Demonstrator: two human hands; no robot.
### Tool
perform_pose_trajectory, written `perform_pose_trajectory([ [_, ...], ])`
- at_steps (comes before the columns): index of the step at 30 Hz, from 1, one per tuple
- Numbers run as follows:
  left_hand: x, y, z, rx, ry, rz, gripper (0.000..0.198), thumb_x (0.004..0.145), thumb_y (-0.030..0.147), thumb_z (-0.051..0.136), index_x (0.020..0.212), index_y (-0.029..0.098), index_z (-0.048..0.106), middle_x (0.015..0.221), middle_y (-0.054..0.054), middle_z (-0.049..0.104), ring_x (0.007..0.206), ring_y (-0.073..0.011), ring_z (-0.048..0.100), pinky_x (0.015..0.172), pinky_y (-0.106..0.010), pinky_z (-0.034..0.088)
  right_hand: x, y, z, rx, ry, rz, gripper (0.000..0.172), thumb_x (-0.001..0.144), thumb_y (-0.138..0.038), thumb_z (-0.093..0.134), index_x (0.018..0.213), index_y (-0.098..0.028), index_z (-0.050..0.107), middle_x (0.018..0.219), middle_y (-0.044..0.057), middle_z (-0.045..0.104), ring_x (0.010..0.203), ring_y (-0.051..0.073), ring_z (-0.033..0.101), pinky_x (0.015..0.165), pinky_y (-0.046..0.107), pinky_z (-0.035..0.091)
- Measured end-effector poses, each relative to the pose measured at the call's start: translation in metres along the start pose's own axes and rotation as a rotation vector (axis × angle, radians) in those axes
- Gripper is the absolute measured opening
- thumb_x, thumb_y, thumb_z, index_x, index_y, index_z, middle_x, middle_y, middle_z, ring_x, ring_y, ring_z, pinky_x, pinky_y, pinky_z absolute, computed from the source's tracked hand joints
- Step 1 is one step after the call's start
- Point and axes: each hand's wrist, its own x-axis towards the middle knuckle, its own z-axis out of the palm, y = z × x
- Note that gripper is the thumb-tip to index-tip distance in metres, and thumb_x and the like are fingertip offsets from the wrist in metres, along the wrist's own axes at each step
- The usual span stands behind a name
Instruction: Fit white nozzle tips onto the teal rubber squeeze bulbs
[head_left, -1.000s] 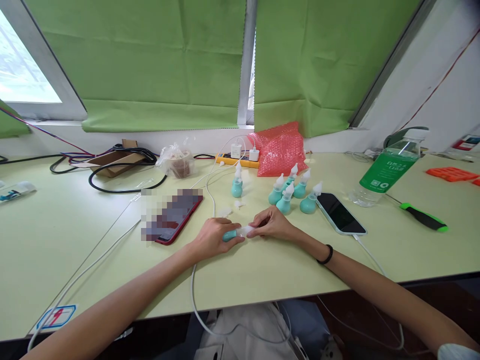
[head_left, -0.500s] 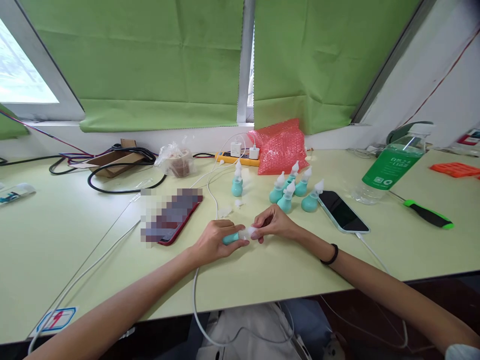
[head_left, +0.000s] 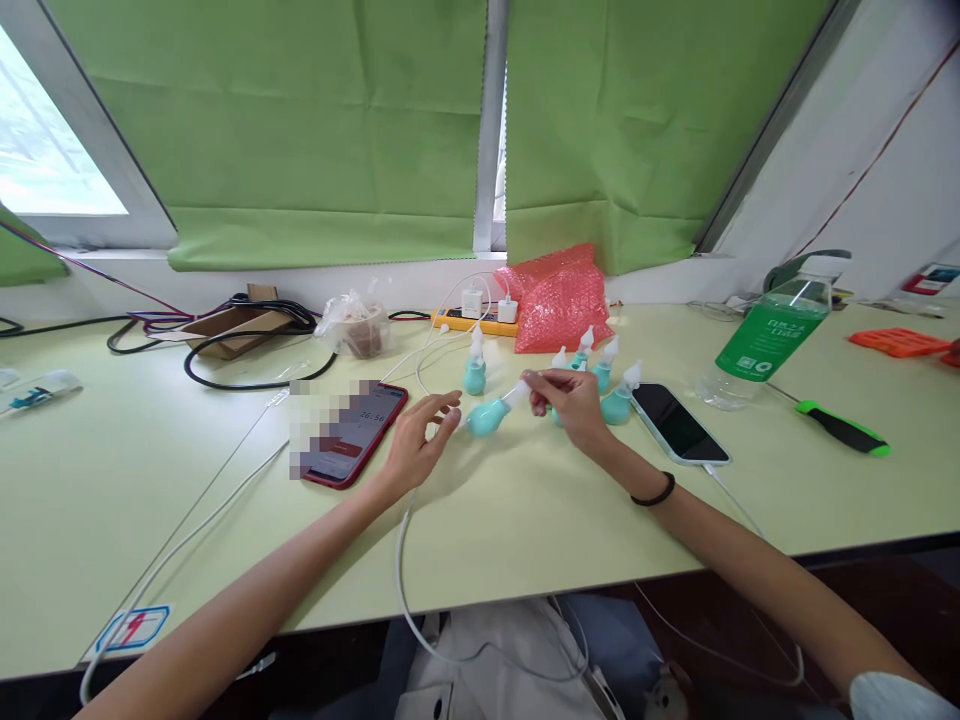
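Note:
Pinched by its white tip in my right hand is a teal nasal aspirator bulb, held tilted just above the table with its round end toward the left. My left hand is beside that round end, its fingers curved but apart and nothing gripped. Behind them, one upright nasal aspirator stands alone. Several more, including one teal aspirator, cluster behind and to the right of my right hand, which partly hides them.
A red-cased phone lies left of my left hand, and a second phone charges on the right. Farther right are a water bottle and a screwdriver. Pink bubble wrap and a power strip sit behind.
My left hand has let go of the aspirator bulb and drawn back left. My right hand has raised the bulb by its tip, moving slightly right and away from me.

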Motion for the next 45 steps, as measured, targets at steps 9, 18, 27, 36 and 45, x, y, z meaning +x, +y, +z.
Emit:
perform_pose_trajectory([
  [9,-0.001,-0.024,0.010,0.399,-0.307,0.062,0.027,0.077,0.018,0.043,0.100,0.017,0.058,0.097,-0.009,0.057,0.091,-0.0202,0.048,0.077,-0.033,0.042,0.044,-0.016,0.005,-0.666,0.011,-0.381,0.031,0.071,-0.037,0.051,0.054,-0.013,0.060,0.041,-0.001,0.051,0.037,0.008,0.045,0.044,0.021,0.038],
  [18,0.000,-0.018,0.008,0.453,-0.264,0.054,0.029,0.079,0.022,0.042,0.106,0.017,0.052,0.085,-0.006,0.062,0.080,-0.0200,0.049,0.070,-0.032,0.040,0.062,0.000,0.016,-0.963,-0.069,-0.340,0.027,0.072,-0.033,0.050,0.082,-0.011,0.063,0.043,0.000,0.055,0.048,0.014,0.054,0.059,0.026,0.041],
  [27,-0.002,-0.005,0.005,0.195,0.030,0.064,0.018,0.080,0.021,0.043,0.093,0.018,0.054,0.090,-0.004,0.058,0.080,-0.0152,0.050,0.074,-0.029,0.040,0.002,0.019,0.026,-1.261,-0.428,-0.478,0.027,0.080,-0.028,0.039,0.095,-0.020,0.060,0.074,0.008,0.064,0.070,0.019,0.058,0.059,0.025,0.036],
  [36,-0.005,0.003,0.008,-0.076,-0.022,-0.138,0.026,0.083,0.024,0.034,0.104,0.020,0.048,0.097,-0.006,0.056,0.081,-0.0137,0.054,0.067,-0.025,0.045,0.000,0.041,0.031,-1.255,-0.521,-0.328,0.028,0.084,-0.027,0.034,0.097,-0.024,0.058,0.085,0.004,0.063,0.080,0.018,0.057,0.066,0.026,0.037],
  [45,-0.008,0.008,0.009,-0.097,-0.074,-0.166,0.016,0.080,0.030,0.040,0.087,0.019,0.050,0.081,-0.002,0.056,0.073,-0.0122,0.053,0.064,-0.024,0.044,0.002,0.040,0.018,-1.213,-0.486,-0.388,0.020,0.082,-0.025,0.040,0.086,-0.018,0.058,0.089,0.005,0.059,0.080,0.015,0.055,0.064,0.023,0.036],
])
